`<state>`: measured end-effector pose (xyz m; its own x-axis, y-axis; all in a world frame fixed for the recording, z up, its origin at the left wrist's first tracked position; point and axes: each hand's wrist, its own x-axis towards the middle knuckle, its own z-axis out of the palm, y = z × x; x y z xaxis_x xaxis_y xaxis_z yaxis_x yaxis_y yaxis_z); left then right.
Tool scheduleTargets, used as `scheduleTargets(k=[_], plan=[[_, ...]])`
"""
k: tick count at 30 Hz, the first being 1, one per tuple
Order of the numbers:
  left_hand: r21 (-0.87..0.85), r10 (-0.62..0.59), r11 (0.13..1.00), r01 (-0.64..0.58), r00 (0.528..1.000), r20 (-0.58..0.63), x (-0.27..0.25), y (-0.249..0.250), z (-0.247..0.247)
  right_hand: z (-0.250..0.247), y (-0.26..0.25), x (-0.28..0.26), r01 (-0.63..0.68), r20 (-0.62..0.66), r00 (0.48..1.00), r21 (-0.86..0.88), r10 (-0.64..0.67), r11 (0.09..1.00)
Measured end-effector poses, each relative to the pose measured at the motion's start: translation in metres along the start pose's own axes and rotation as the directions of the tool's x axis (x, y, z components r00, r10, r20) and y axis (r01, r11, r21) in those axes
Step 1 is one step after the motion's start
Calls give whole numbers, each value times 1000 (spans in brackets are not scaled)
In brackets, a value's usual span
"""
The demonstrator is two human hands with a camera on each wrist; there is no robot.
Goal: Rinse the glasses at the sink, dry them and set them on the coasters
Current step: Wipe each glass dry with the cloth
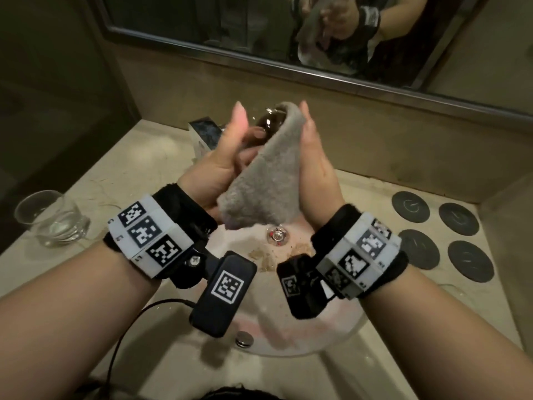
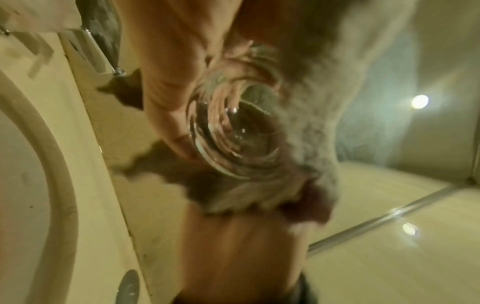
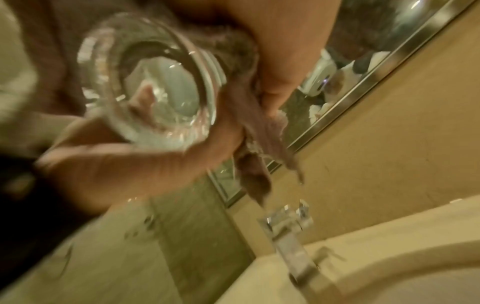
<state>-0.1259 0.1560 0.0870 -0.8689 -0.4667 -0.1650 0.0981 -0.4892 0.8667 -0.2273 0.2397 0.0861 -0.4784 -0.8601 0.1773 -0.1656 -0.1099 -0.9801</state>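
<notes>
Above the sink my left hand [image 1: 230,148] grips a clear glass [image 1: 269,120], thumb pointing up. My right hand [image 1: 314,157] holds a grey towel [image 1: 265,180] wrapped against the glass's right side; the towel's tail hangs toward the basin. The left wrist view looks along the glass [image 2: 233,135], with the towel [image 2: 324,98] beside it. In the right wrist view the glass [image 3: 150,82] lies between both hands and the towel [image 3: 254,131] dangles below. A second glass [image 1: 52,217] stands on the counter at left. Several dark round coasters [image 1: 411,206] lie at right, all bare.
The round sink basin [image 1: 288,336] with its drain [image 1: 277,235] sits below my hands. A chrome faucet [image 1: 204,134] stands behind my left hand. A mirror [image 1: 259,30] runs along the back wall. A black cable [image 1: 127,330] trails over the front counter edge.
</notes>
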Motion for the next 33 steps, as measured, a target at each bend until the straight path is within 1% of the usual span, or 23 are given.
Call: scheduleTargets(k=[1, 2, 3, 4, 5, 7, 8, 9, 10, 11, 12, 14, 16, 18, 20, 21, 23, 25, 26, 28, 30, 32, 33], plan=[[13, 11, 1000, -10, 998, -68, 3, 2, -4, 3, 4, -6, -6, 32, 999, 17, 6, 1000], [18, 11, 1000, -9, 995, -102, 3, 5, -7, 5, 8, -12, 6, 62, 998, -7, -6, 1000], [22, 10, 1000, -8, 993, -115, 4, 6, -10, 8, 11, -17, 38, 82, 996, -73, -32, 997], [27, 1, 1000, 1, 995, -102, 4, 7, -11, 9, 12, -20, 88, 93, 993, -168, -73, 982], [16, -10, 1000, 12, 997, -74, 4, 6, -10, 9, 11, -19, 161, 95, 986, -284, -140, 945], [14, -8, 1000, 9, 1000, -20, -1, 3, -4, 12, 2, -12, 317, 110, 947, -486, -303, 815], [15, -3, 1000, 3, 1000, -12, -2, 1, -2, 12, -3, -6, 358, 113, 929, -523, -353, 774], [-1, 3, 1000, -3, 1000, -12, -2, -1, -1, 12, -9, 1, 362, 96, 925, -509, -367, 781], [-14, 15, 1000, -14, 1000, 7, -3, -1, 3, 10, -15, 8, 321, 65, 942, -454, -328, 831], [-5, 32, 999, -32, 999, 28, -4, -1, 2, 7, -19, 13, 242, 36, 968, -368, -247, 898], [12, 34, 999, -34, 998, 44, -4, 0, 3, 4, -21, 16, 159, 27, 987, -289, -158, 944], [27, 35, 999, -36, 999, 7, -4, 3, -1, 1, -15, 13, 20, 29, 999, -194, -15, 981], [12, 34, 999, -33, 996, -82, -3, 4, -6, 7, -4, 1, -43, 47, 998, -101, 48, 994], [-2, 56, 998, -57, 980, -191, 1, 4, -10, 13, 6, -9, -46, 90, 995, -5, 47, 999], [49, 49, 998, -38, 964, -262, 3, 6, -7, 14, 13, -12, -20, 113, 993, -8, 21, 1000], [91, 44, 996, -18, 955, -294, 4, 7, -7, 14, 14, -12, -10, 119, 993, -30, 13, 999], [185, 30, 982, 32, 947, -320, 6, 9, -8, 13, 14, -12, 15, 94, 996, -95, -6, 995], [206, 32, 978, 43, 936, -349, 8, 10, -11, 12, 13, -10, 73, 56, 997, -225, -62, 972], [176, 35, 984, 29, 936, -351, 7, 10, -12, 12, 13, -9, 116, 47, 993, -303, -107, 946], [64, 23, 998, -4, 953, -301, 6, 8, -14, 14, 12, -6, 183, 54, 983, -415, -177, 891], [-42, 2, 999, -8, 987, -162, 3, 8, -9, 16, 10, -5, 237, 95, 971, -476, -218, 847], [-84, 7, 996, -12, 999, -53, 1, 9, -4, 18, 9, -8, 336, 166, 942, -540, -293, 772], [-106, 18, 994, -21, 1000, -22, 2, 9, -3, 19, 10, -10, 381, 204, 924, -572, -324, 726]])
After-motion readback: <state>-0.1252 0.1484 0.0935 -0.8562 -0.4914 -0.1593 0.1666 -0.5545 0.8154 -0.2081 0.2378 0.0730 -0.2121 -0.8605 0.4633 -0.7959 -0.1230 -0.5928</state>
